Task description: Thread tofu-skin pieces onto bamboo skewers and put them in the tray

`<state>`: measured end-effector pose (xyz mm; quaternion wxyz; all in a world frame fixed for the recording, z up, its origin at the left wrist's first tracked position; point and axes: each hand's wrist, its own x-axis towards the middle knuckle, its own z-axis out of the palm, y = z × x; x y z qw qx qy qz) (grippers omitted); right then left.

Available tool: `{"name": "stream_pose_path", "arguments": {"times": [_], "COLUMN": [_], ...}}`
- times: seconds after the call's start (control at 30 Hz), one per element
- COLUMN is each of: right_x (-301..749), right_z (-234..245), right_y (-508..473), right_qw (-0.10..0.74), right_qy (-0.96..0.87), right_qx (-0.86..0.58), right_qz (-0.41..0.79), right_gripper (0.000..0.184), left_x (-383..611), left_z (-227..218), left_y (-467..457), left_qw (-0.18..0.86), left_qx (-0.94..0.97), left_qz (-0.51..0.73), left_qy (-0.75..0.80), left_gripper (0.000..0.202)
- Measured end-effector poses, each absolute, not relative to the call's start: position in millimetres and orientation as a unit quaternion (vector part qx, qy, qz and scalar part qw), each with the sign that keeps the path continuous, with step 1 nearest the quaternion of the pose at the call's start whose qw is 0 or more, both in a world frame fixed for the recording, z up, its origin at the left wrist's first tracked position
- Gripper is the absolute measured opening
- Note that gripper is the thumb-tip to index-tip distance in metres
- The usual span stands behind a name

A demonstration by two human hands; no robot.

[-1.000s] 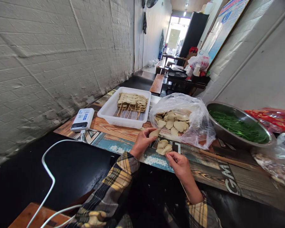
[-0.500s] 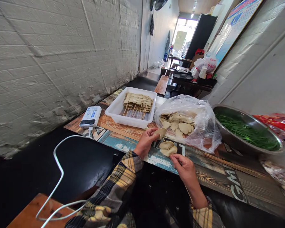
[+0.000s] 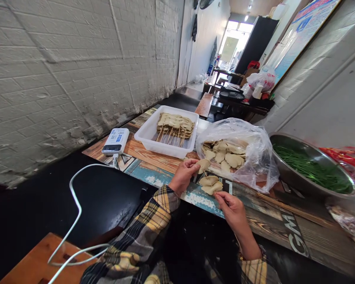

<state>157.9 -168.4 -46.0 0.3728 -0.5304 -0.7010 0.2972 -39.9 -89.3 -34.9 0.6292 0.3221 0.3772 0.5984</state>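
My left hand (image 3: 184, 174) pinches a beige flat slice (image 3: 203, 163) at the tip of a thin bamboo skewer. My right hand (image 3: 231, 207) is closed on the lower part of that skewer (image 3: 210, 185), which carries two more slices (image 3: 212, 184). Both hands hover over the near edge of the painted wooden table (image 3: 154, 175). Just beyond them a clear plastic bag (image 3: 248, 156) lies open with several loose slices (image 3: 225, 154) inside. A white plastic tray (image 3: 154, 138) farther left holds several finished skewers (image 3: 174, 126).
A power bank (image 3: 116, 141) with a white cable (image 3: 75, 197) lies at the table's left end. A steel bowl of green stalks (image 3: 312, 167) stands at right, spare bamboo skewers (image 3: 290, 205) lie in front of it. A brick wall runs along the left. More tables stand down the corridor.
My left hand has pushed the slice a little farther down onto the skewer tip. The view has shifted, so everything sits slightly more to the right.
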Motion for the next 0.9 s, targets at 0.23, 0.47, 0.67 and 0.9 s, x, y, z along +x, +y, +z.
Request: {"name": "stream_pose_path", "arguments": {"times": [0.23, 0.47, 0.67, 0.9], "right_x": [156.6, 156.4, 154.5, 151.7], "right_z": [-42.8, -43.6, -42.3, -41.7], "right_y": [-165.8, -161.2, -158.5, -156.7], "right_qw": [0.379, 0.375, 0.382, 0.382], "right_qy": [-0.709, -0.715, -0.72, -0.721], "right_qx": [-0.524, -0.522, -0.513, -0.512], "right_qz": [0.281, 0.276, 0.269, 0.269], "right_gripper": [0.034, 0.032, 0.033, 0.035], "left_x": [-41.5, -41.4, -41.7, -40.7], "left_z": [-32.7, -32.9, -35.4, -34.0], "left_y": [-89.3, -89.2, -88.7, -89.8], "left_qw": [0.646, 0.644, 0.643, 0.628], "left_qx": [0.32, 0.328, 0.345, 0.371], "left_qz": [0.593, 0.588, 0.583, 0.576], "left_qy": [0.36, 0.363, 0.359, 0.368], "left_gripper": [0.031, 0.032, 0.03, 0.029]}}
